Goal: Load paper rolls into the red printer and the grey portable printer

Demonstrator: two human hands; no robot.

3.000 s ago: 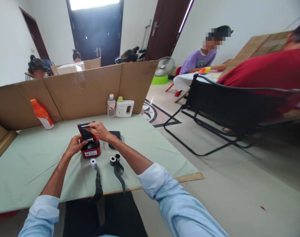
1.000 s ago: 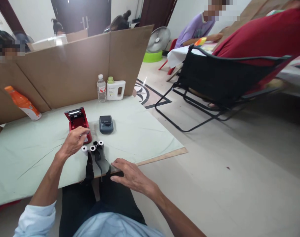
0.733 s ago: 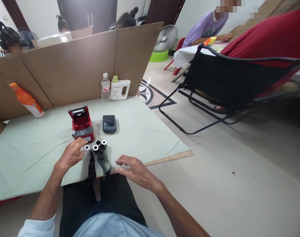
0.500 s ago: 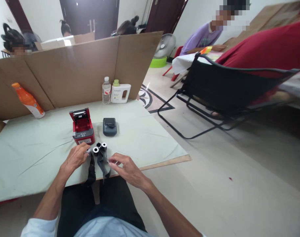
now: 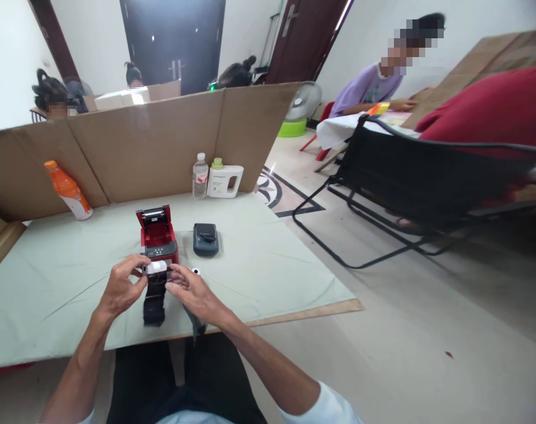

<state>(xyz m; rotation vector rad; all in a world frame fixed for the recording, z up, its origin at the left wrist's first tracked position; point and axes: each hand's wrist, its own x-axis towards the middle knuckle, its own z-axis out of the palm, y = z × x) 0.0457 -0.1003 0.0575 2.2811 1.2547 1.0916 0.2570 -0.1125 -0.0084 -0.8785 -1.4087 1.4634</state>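
Between my two hands, just in front of the red receipt printer (image 5: 162, 241), is a small white paper roll (image 5: 156, 267). A black strip (image 5: 155, 300) hangs down from it toward the table's front edge. My left hand (image 5: 124, 285) pinches the roll's left end between thumb and fingers. At its right end, the fingers of my right hand (image 5: 195, 293) close on the roll and the top of the strip. The printer's lid stands up and its red inside shows. Partly hidden behind my right hand are another roll (image 5: 196, 271) and a dark strip (image 5: 196, 324).
A small dark printer-like device (image 5: 206, 239) lies right of the red printer. Farther back stand an orange bottle (image 5: 69, 191), a clear bottle (image 5: 200, 176) and a white jug (image 5: 225, 179) against a cardboard screen (image 5: 153, 135). A black folding chair (image 5: 395, 182) and other people are beyond.
My left hand has lifted a roll, and its black strip now hangs in view. My right hand has moved left from beside the other rolls to the lifted roll. The camera view has shifted.
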